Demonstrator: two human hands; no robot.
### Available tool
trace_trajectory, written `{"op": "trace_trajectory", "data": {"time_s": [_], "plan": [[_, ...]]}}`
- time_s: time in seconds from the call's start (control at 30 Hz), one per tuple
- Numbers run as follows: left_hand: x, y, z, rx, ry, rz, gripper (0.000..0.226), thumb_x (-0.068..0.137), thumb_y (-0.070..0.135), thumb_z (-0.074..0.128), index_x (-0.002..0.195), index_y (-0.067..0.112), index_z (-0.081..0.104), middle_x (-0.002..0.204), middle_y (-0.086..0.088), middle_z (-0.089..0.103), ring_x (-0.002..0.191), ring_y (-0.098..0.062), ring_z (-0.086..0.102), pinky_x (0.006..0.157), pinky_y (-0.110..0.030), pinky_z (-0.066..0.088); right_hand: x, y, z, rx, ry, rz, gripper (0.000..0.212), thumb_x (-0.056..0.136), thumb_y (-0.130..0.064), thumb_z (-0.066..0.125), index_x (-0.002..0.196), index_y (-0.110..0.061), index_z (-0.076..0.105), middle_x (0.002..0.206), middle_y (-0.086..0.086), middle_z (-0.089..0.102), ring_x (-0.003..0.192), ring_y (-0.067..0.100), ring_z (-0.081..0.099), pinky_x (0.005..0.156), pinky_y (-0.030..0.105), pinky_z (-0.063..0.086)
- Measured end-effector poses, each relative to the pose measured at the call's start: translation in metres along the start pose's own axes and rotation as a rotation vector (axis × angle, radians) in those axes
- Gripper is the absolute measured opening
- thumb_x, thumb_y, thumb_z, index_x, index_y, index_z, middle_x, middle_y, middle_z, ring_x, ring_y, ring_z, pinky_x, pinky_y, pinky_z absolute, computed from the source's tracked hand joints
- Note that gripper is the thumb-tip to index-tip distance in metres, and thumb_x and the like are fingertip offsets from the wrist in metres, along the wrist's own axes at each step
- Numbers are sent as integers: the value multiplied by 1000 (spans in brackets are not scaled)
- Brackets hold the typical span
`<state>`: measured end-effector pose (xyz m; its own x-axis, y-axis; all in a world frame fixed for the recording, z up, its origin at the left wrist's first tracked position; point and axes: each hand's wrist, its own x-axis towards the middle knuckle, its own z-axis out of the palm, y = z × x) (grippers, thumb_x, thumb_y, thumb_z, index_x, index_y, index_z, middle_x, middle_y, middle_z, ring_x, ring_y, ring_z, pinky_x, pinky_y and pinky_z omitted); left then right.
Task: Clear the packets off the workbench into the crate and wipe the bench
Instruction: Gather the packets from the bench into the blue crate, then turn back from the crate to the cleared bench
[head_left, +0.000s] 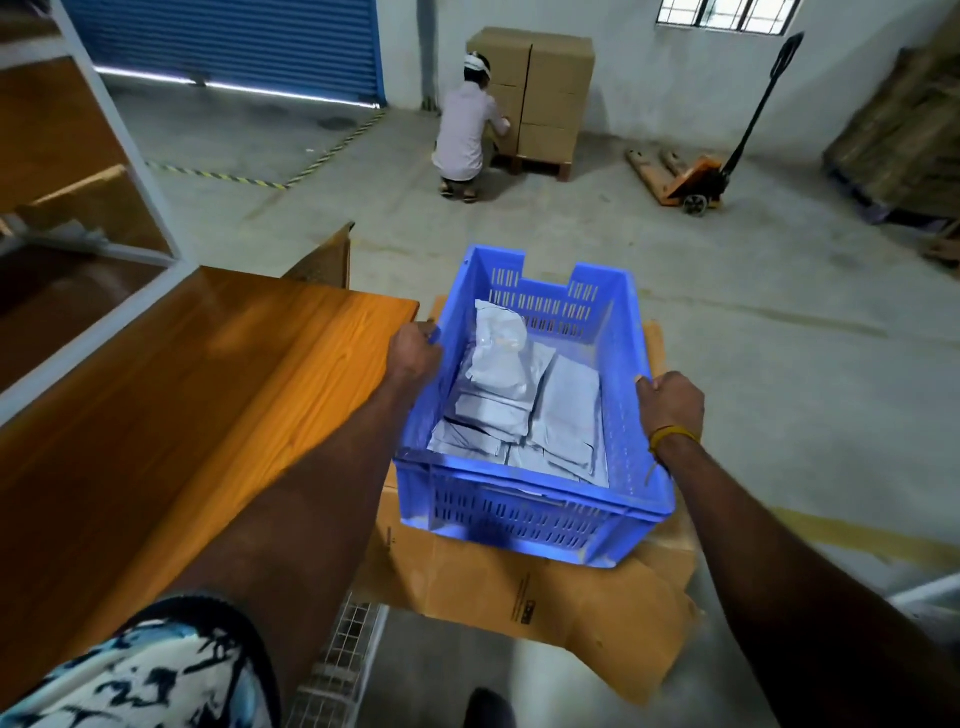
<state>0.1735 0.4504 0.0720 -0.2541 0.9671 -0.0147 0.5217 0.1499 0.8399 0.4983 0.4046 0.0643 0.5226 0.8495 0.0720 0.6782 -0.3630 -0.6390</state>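
Note:
A blue plastic crate (524, 512) with slotted walls is in front of me, just right of the wooden workbench (182, 395). Several white packets (511, 405) lie piled inside it. My left hand (415, 351) grips the crate's left rim. Closed over the right rim is my right hand (672, 402), with a yellow band on its wrist. The crate is over flattened brown cardboard (545, 592); I cannot tell whether it rests on it or is lifted. The bench top in view carries no packets.
A person (467, 130) crouches at a stack of cardboard boxes (540, 93) on a pallet at the back. An orange pallet jack (701, 176) stands to the right of them. Shelving (78, 171) rises at the left. A wire rack (337, 660) sits below the bench edge.

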Motion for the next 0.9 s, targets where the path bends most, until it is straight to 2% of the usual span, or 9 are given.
{"op": "trace_trajectory", "data": {"time_s": [0.07,0.13,0.27,0.43,0.5,0.6,0.67,0.73,0.9], "plan": [[-2,-7,2,17,0,-26,41,84,-3,54,123,2,65,124,-17,63,108,-34,63,80,-33,49,-3,4,6,-11,-17,4,35,92,-31,60,99,3,65,102,32,65,101,46,61,83,43,48],[-4,-11,1,26,-12,-24,45,85,-4,52,129,3,61,128,-20,61,109,-36,62,78,-34,50,-3,5,8,-10,-22,3,35,92,-32,61,101,2,65,104,32,65,102,46,60,84,43,48],[-10,-10,-7,61,-67,17,50,84,-3,50,132,7,61,121,-24,64,101,-40,64,57,-35,42,-3,4,2,-37,-44,14,35,91,-39,59,107,-9,65,113,25,64,107,41,60,88,42,48],[-52,0,-31,86,-11,125,40,84,0,55,122,6,66,97,-9,68,85,-28,64,59,-30,35,-29,-17,-11,-76,36,-43,43,88,-39,62,125,-19,57,124,22,52,117,44,49,95,51,42],[-74,0,-45,66,65,157,37,85,2,56,119,6,67,104,-13,71,85,-24,63,63,-33,40,-46,-28,-15,59,119,-164,36,87,-32,63,121,-19,61,116,19,58,111,40,54,93,43,43],[-113,-10,-67,51,170,212,37,88,6,59,125,8,66,121,-12,67,104,-26,63,82,-29,48,-93,-54,-21,330,151,-370,27,86,-18,65,112,-12,66,100,15,63,85,28,60,83,18,42],[-145,-23,-83,-8,214,206,34,89,9,61,121,13,69,119,-8,67,103,-24,63,85,-29,49,-134,-69,-22,453,76,-410,23,85,-22,64,107,-15,67,92,9,61,74,21,58,76,19,44],[-178,-41,-100,-76,265,166,29,90,12,63,116,21,71,113,-1,67,92,-15,65,77,-22,47,-175,-81,-17,508,-51,-431,20,85,-30,62,103,-25,66,90,4,62,75,18,59,72,25,46],[-262,-84,-143,-98,351,27,24,94,19,62,112,32,70,110,14,66,88,4,60,66,-12,42,-256,-100,16,458,-389,-601,15,87,-23,68,102,-26,67,81,-5,60,69,12,58,66,19,45]]}}
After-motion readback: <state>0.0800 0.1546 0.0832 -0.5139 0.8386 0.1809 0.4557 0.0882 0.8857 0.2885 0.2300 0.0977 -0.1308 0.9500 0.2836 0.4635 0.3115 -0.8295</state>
